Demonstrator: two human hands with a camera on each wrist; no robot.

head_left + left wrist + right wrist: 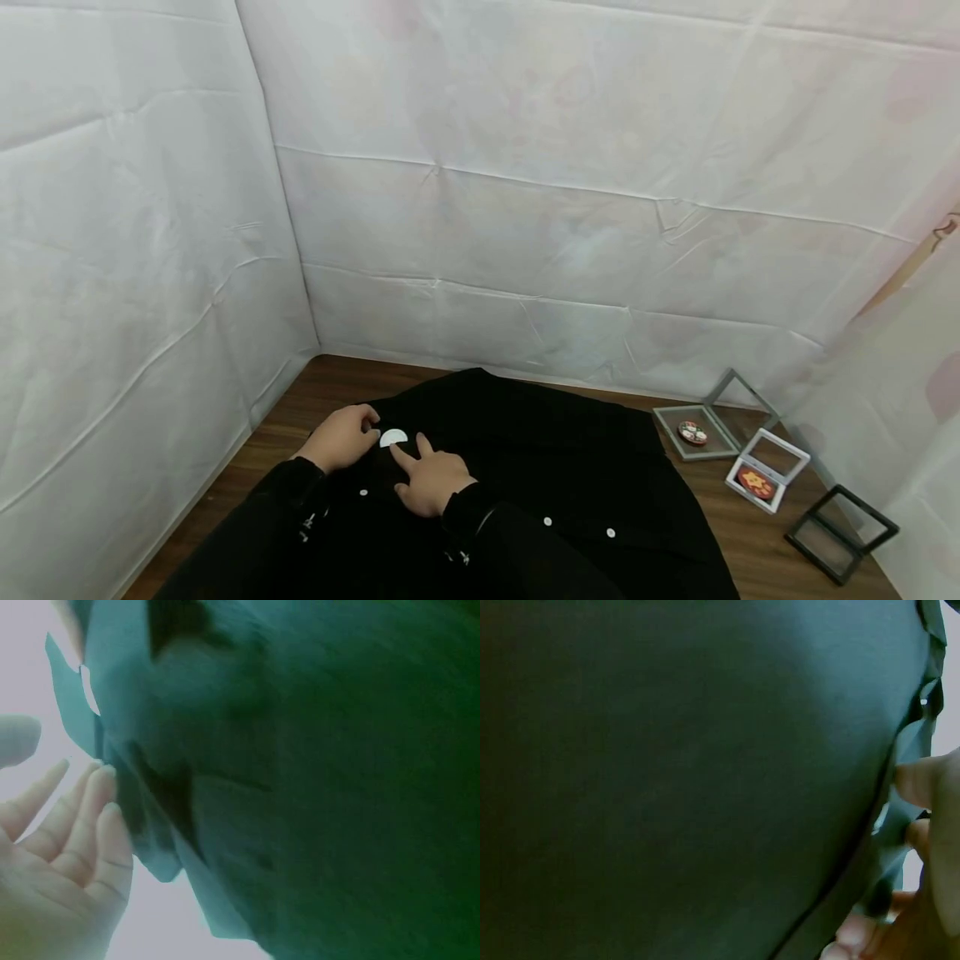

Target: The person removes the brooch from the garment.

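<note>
A black button-up garment [570, 450] with small white buttons lies spread before me. On it, a white half-round piece [393, 437] shows between my two hands, its straight edge facing me. My left hand [345, 437] is just left of the piece, fingertips at the cloth; in the left wrist view its fingers [71, 825] lie side by side, nearly straight, at the garment's edge, with the thumb apart. To the right, my right hand [433, 479] rests on the cloth, two fingers spread, one reaching the white piece's lower edge. The right wrist view shows mostly dark cloth.
On the wooden table [750, 542] at the right stand three open hinged cases. A grey-framed case [697, 457] bears a small round decorated piece [692, 432]; a white case [776, 500] holds a red-and-yellow round one [757, 482]. The third case [817, 554] is black. White sheeting [480, 225] walls the table.
</note>
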